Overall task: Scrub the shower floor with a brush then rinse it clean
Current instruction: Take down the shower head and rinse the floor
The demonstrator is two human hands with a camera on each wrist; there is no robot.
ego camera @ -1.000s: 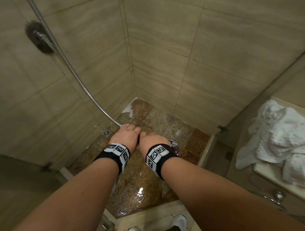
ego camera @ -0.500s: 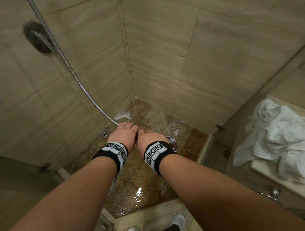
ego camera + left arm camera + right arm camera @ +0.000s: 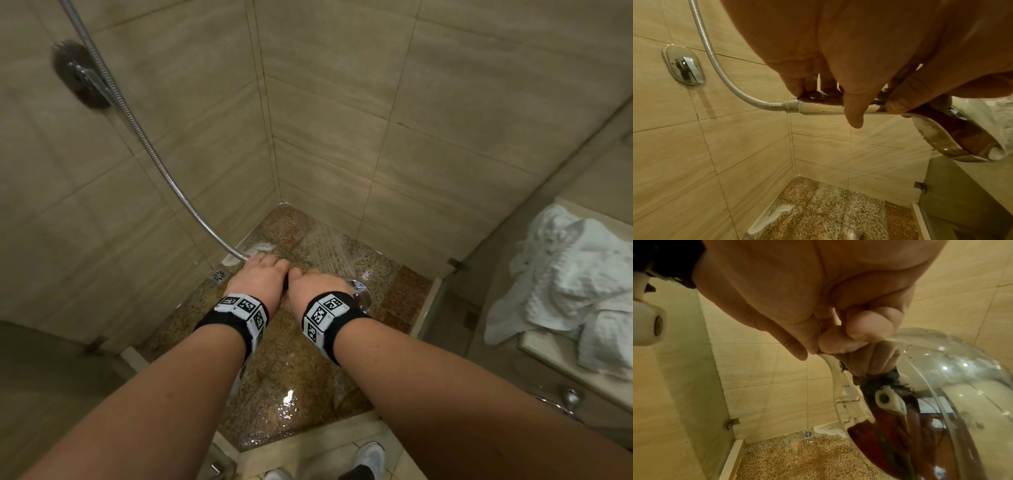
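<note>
Both hands hold a chrome shower head (image 3: 359, 294) above the speckled brown shower floor (image 3: 294, 387). My left hand (image 3: 258, 277) grips the handle (image 3: 824, 108) near the hose joint. My right hand (image 3: 318, 284) grips the handle just behind the round head (image 3: 941, 386). Water sprays from the head (image 3: 953, 134) toward the far corner of the floor (image 3: 838, 211). White foam (image 3: 777, 211) lies along the left wall edge (image 3: 253, 248). The floor is wet and shiny near the front. No brush is in view.
The metal hose (image 3: 144, 144) runs up the left wall past a chrome valve (image 3: 82, 77). A floor drain (image 3: 218, 275) sits by the left wall. White towels (image 3: 568, 287) lie on a ledge to the right. A raised curb (image 3: 308, 442) bounds the front; my shoe (image 3: 370, 455) stands outside it.
Both hands with the shower head have drifted slightly away from me toward the far corner. The spray now lands closer to that corner, and the foam patch by the left wall has shrunk.
</note>
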